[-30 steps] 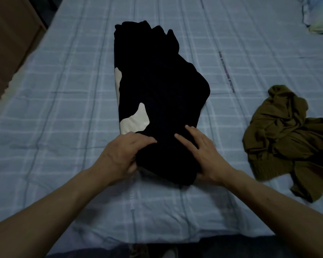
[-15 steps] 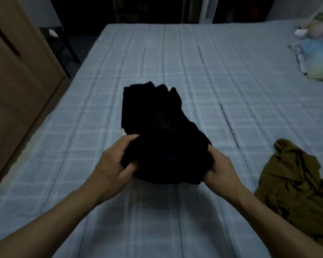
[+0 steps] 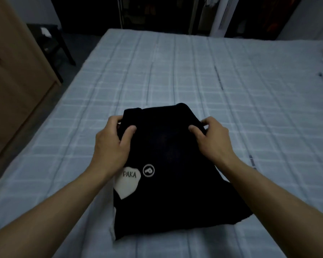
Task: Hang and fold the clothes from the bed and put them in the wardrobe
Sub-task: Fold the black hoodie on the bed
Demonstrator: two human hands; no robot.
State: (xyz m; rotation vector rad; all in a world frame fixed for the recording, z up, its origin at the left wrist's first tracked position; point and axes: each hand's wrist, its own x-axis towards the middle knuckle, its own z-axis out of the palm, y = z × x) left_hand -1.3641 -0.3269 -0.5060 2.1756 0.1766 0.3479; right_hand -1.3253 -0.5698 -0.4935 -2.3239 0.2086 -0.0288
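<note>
Flipped: both hands (image 3: pixel 110 144) (image 3: pixel 211 140) grip soft black folded garment (image 3: pixel 168 183), logo up.

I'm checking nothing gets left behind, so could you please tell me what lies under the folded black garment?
Around the folded black garment with white printed patches only the pale blue checked bedsheet shows. Both hands, left and right, grip its far edge. Anything beneath it is covered.

My two arms come into view bare from the forearm down: no sleeve, cuff, watch, ring or glove shows on either. My left hand (image 3: pixel 111 144) sits on the left side of the black garment (image 3: pixel 168 183), my right hand (image 3: pixel 212 139) on its right side. Short, unpainted nails show on my left thumb and right fingertips (image 3: pixel 191 128). Dim light blurs finer detail.
</note>
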